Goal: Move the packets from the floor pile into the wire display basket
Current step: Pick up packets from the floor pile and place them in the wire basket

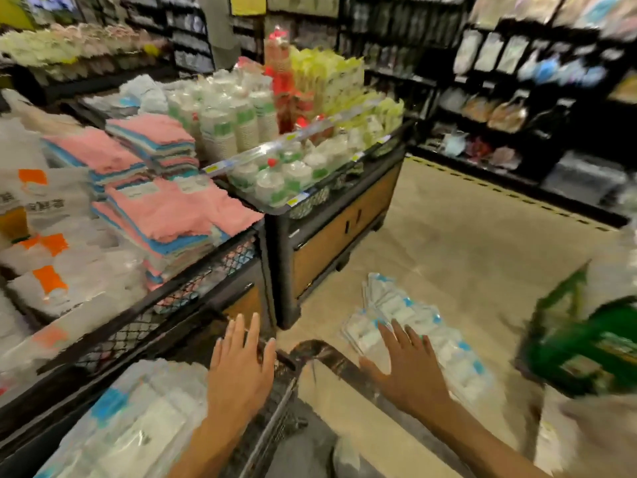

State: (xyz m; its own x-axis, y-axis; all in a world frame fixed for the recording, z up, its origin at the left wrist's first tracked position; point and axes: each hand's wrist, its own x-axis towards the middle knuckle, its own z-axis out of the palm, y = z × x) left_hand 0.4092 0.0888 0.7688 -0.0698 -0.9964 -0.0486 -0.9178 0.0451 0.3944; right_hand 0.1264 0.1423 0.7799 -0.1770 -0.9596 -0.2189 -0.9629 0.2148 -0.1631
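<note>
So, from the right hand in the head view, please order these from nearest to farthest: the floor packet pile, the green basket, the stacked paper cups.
From the right hand:
1. Floor packet pile, just beyond the fingers.
2. Green basket, on the right.
3. Stacked paper cups, far on the display stand.

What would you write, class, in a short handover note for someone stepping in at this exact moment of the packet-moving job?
Left hand: open, fingers straight, holding nothing, over the wire display basket rim.
Right hand: open, fingers spread, holding nothing, reaching toward the floor pile of packets; contact cannot be judged.
Done: clear packets with white and blue contents already lie in the basket at lower left.
Left: the floor pile still holds many packets, so keep lifting them into the basket.
Note: the view is blurred; a green basket sits on the right.
</note>
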